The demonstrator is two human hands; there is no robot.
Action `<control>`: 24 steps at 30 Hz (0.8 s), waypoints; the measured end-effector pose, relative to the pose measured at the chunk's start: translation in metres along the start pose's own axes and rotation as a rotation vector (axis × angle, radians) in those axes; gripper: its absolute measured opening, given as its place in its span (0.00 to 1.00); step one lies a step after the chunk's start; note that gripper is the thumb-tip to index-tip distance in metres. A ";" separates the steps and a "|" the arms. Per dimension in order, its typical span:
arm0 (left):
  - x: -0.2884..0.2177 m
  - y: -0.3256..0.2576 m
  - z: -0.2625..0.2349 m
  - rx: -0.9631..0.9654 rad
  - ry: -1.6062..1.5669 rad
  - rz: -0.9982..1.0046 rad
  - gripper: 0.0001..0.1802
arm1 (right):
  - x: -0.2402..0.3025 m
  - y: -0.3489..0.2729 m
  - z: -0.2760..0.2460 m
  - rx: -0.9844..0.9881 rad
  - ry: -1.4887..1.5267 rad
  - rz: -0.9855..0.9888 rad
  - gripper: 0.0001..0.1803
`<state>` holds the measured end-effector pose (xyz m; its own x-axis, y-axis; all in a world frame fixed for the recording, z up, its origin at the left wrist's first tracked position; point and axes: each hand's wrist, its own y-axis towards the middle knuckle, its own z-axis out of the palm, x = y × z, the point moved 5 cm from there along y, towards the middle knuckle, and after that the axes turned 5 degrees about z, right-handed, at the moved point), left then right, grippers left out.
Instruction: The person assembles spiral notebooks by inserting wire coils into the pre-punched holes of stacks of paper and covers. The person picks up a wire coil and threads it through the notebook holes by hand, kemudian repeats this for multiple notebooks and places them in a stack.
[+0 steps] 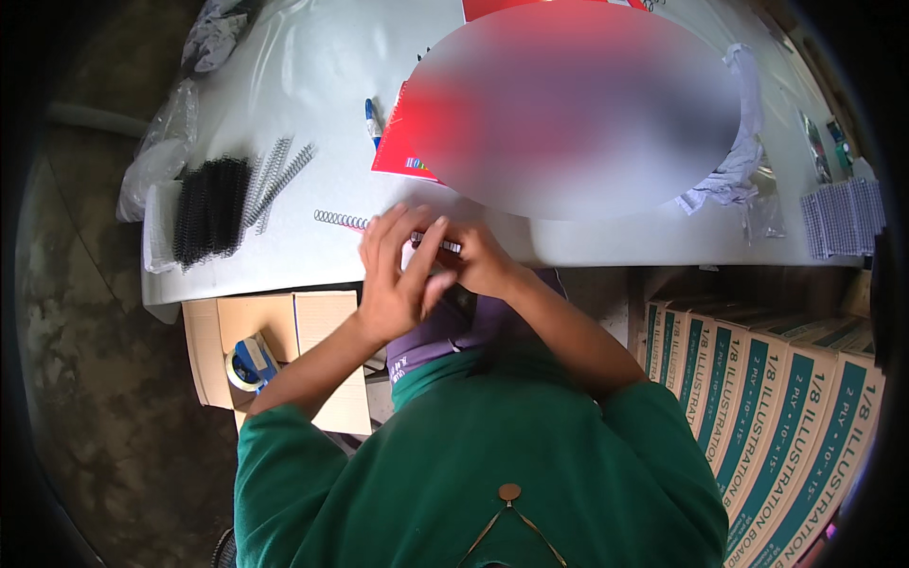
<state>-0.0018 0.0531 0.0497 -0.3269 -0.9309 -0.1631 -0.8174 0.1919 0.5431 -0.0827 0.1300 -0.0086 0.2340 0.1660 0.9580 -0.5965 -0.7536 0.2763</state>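
Observation:
At the table's near edge my two hands are together. My right hand (481,261) grips a small pad-like thing (436,243) with dark loops along its edge, mostly hidden by fingers. My left hand (396,275) reaches over it, fingers stretched and thumb apart, slightly blurred. Out past the left fingertips a thin dark spiral coil (338,219) sticks leftward, with a bit of red beside it. Beyond my hands lies a red notebook (402,159), partly covered by a large blurred patch. Next to it is a blue-and-white marker (372,121).
Black spiral coils (212,208) are heaped at the table's left, beside loose grey coils (275,180) and clear plastic (163,151). At right are crumpled paper (734,175) and a bundle of pale coils (842,220). Below stand an open carton (331,379) with a blue tape dispenser (252,363) and several cardboard boxes (757,407).

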 end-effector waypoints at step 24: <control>-0.027 0.185 -0.134 -0.593 0.215 0.386 0.16 | 0.228 0.035 -0.154 -0.400 -0.366 -0.952 0.09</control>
<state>-0.0807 0.0718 0.2652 -0.3897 -0.8830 0.2616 -0.2494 0.3747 0.8930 -0.1680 0.2396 0.2308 0.9057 0.3220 0.2757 -0.2407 -0.1449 0.9597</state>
